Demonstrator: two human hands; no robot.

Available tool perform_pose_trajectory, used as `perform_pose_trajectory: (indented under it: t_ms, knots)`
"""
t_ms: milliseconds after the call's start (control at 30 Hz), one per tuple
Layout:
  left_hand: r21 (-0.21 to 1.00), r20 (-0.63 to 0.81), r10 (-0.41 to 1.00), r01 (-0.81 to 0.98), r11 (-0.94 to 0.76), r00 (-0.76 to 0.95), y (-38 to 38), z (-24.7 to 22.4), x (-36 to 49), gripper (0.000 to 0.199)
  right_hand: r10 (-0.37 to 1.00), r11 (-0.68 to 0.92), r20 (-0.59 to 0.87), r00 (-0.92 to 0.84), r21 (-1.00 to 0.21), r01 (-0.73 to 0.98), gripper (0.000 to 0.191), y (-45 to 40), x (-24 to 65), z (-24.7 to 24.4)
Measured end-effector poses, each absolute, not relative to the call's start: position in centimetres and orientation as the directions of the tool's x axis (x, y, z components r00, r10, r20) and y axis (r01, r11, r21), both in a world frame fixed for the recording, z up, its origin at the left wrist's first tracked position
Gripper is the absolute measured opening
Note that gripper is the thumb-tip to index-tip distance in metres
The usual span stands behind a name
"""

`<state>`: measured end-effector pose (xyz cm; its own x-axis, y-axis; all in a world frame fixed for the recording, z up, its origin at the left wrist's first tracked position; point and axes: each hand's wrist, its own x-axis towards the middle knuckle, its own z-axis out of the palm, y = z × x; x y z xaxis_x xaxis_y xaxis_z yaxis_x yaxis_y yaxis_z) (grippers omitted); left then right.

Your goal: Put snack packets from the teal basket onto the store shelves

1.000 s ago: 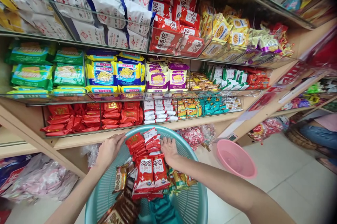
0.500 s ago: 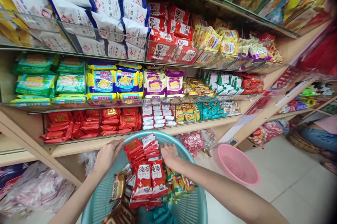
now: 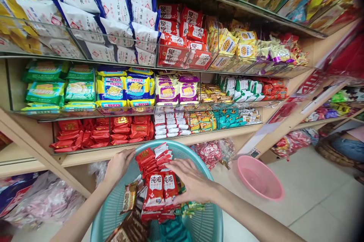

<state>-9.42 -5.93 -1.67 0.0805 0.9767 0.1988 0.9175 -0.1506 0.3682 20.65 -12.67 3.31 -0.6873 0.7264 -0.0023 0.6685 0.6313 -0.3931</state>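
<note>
Partly hidden: the right hand (image 3: 193,179) covers part of the packets beneath it; the underside of its fingers is out of sight, so contact is hard to judge.
Cut off: the near edge of the teal basket (image 3: 218,227), the brown packets (image 3: 129,230) and the teal packets (image 3: 174,230) run out of frame. A person in jeans (image 3: 347,149) shows only in part, far right of the basket.
Basket: the one teal basket holds, at its middle, the large red packets (image 3: 155,191), two with their fronts up and others underneath. Small red packets (image 3: 145,158) and white-and-red packets (image 3: 162,152) lie toward its far rim, one brown-and-gold packet (image 3: 130,197) left of its middle, green-and-gold packets (image 3: 193,208) right.
Left hand: one, its fingers at the basket's far left rim; whether the left hand (image 3: 118,166) is closed on it, the view cannot tell.
Right hand: one, open, fingers spread over the large red packets.
Basin: one pink basin (image 3: 260,181) on the floor, right of the basket.
Shelves: beyond the basket, four tiers of the shelves (image 3: 95,154) show, the topmost cropped; piles too overlapped to count.
</note>
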Motion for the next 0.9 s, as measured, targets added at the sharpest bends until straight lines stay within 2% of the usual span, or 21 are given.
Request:
perform_pose_trajectory:
  t_ms: [67,133,500,700,900]
  knots:
    - [0.360,0.197,0.976,0.920,-0.157,0.090,-5.9,-1.6,-9.3,0.044,0.679,0.662,-0.043,-0.733,-0.396,0.637,0.108,-13.1,20.5,2.4]
    - [0.355,0.193,0.977,0.922,-0.157,0.092,-5.9,-1.6,-9.3,0.043,0.668,0.666,-0.062,-0.742,-0.395,0.633,0.113,-13.0,20.1,1.4]
    - [0.365,0.181,0.982,0.923,-0.123,0.060,-6.4,-1.2,-9.1,0.043,0.782,0.534,-0.078,-0.618,-0.428,0.729,0.115,-13.8,18.2,1.2]
    - [0.372,0.187,0.981,0.920,-0.122,0.055,-6.3,-1.7,-9.2,0.045,0.718,0.539,-0.191,-0.670,-0.458,0.707,0.125,-13.8,17.7,1.4]
    - [0.449,0.189,0.980,0.881,-0.147,0.067,-6.1,-1.8,-9.6,0.044,0.711,0.569,-0.068,-0.700,-0.530,0.629,0.121,-13.4,16.2,0.7]
